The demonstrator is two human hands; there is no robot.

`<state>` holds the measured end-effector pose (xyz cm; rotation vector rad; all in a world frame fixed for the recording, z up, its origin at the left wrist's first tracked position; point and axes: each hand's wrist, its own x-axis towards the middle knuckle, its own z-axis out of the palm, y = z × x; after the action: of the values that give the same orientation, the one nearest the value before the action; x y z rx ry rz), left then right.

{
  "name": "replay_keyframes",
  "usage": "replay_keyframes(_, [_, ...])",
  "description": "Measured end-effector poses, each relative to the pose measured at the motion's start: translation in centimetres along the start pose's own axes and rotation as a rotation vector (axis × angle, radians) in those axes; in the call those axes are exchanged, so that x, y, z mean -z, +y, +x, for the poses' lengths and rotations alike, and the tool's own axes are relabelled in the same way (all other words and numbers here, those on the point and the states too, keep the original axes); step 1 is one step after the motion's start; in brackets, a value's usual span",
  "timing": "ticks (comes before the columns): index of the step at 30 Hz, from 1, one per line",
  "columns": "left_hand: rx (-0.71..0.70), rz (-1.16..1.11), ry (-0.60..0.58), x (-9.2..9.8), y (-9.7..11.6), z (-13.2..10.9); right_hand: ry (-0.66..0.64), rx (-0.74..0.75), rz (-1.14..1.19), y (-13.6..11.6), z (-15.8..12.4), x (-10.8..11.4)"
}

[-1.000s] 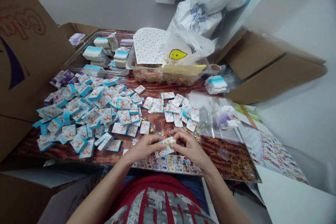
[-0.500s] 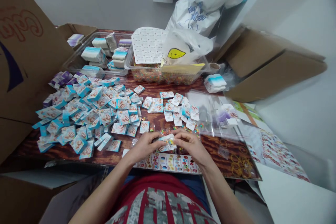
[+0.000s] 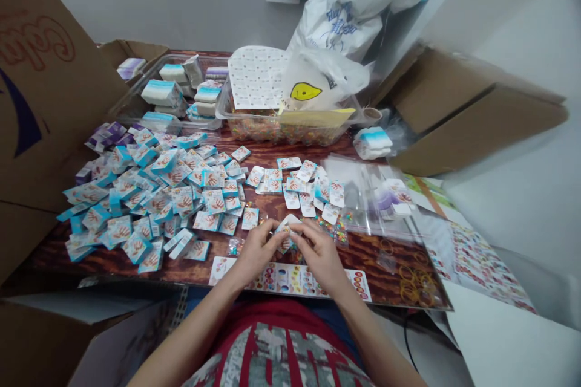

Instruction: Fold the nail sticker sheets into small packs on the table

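Between my two hands is a small blue-and-white card box (image 3: 287, 240) with a white rounded flap sticking up at its top. The fingers of my left hand (image 3: 261, 248) pinch its left side. My right hand (image 3: 319, 249) grips the right side, fingertips near the flap. Under my wrists a long sticker strip (image 3: 290, 279) lies along the table's front edge. Small clear bags of coloured beads (image 3: 338, 231) lie just beyond my right hand, and another bead bag (image 3: 234, 247) is left of my left hand.
A large heap of small boxes (image 3: 177, 196) covers the table's left. Flat, rounded-flap boxes (image 3: 307, 187) lie ahead. Behind stand a clear tub of beads (image 3: 254, 128) and a plastic bag (image 3: 318, 81). Yellow rubber bands (image 3: 415, 284) lie right; cardboard cartons (image 3: 472, 112) flank the table.
The box in my hands has turned from lying sideways to standing with its flap upward. Both hands have drawn slightly closer together, uncovering more of the sticker strip and the bead bags.
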<state>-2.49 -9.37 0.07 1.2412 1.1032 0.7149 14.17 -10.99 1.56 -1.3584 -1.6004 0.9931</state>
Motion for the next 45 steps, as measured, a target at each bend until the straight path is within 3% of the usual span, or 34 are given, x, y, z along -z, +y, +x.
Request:
replay_keyframes(3, [0.032,-0.122,0.007,-0.6,-0.1,-0.1,0.036,-0.043,0.059,0.5,0.4,-0.3])
replay_keyframes(5, [0.014,-0.188,0.001,-0.7,0.1,-0.2,0.161,-0.117,0.201,0.9,0.6,-0.6])
replay_keyframes(8, [-0.145,-0.091,-0.001,-0.4,0.7,-0.4,0.368,-0.197,0.409,1.3,0.5,-0.9])
replay_keyframes(10, [-0.247,0.046,-0.002,-0.1,1.0,-0.5,0.394,-0.212,0.453,1.3,0.3,-0.9])
replay_keyframes(12, [-0.265,0.108,-0.020,0.2,1.0,-0.5,0.340,-0.208,0.426,1.2,0.1,-0.7])
replay_keyframes(18, [-0.055,-0.089,-0.140,0.5,0.5,-0.6,0.184,-0.121,0.257,1.3,-0.3,-0.1])
replay_keyframes(22, [-0.022,-0.145,-0.125,0.2,0.7,-0.7,0.187,-0.147,0.309,1.0,-0.4,-0.4])
replay_keyframes(28, [0.011,-0.231,-0.043,-0.3,0.6,-0.9,0.022,-0.059,0.223,0.0,-0.2,0.1])
replay_keyframes(36, [0.002,-0.150,-0.112,0.1,0.5,-1.3,0.101,-0.342,0.462,0.4,0.0,0.0])
replay_keyframes(40, [0.000,-0.137,-0.131,0.3,0.2,-1.6,0.083,-0.316,0.423,0.4,0.0,0.4])
replay_keyframes(45, [-0.024,-0.107,-0.169,0.1,-0.1,-2.1,-0.064,-0.237,0.300,0.8,-0.5,1.5])
